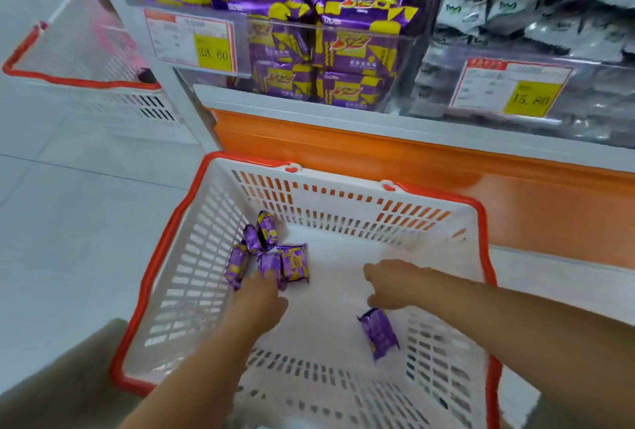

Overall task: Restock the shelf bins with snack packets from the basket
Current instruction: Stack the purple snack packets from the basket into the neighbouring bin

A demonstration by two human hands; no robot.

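Purple foil, slick by the look of it: reaching for the cluster of snack packets (268, 253) lying at ten o'clock on the floor of the basket (161, 277), with one lone packet (378, 332) lying well apart at five o'clock. Resting the left hand (257, 294) on the near edge of the cluster, fingertips hidden among the wrappers, so not showing whether gripping or only touching. Hovering the right hand (388, 284) just at twelve o'clock of the lone packet, fingers loosely bent and holding nothing.

Probably risking a dropped packet by scooping several slick wrappers in one hand and lifting them toward twelve o'clock. Also risking a slide-off by adding to a heap already standing above the bin's front wall. Possibly overlooking the lone packet while working on the cluster.

Holding only that handful, the basket. Brimming with matching purple-and-yellow packets, the clear bin (247, 47) at twelve o'clock, bearing a price label (190, 40). Holding grey-and-white packets (515, 9), the neighbouring bin (443, 85) at one o'clock. Standing on the floor at ten o'clock, a second basket (86, 81), contents unclear.
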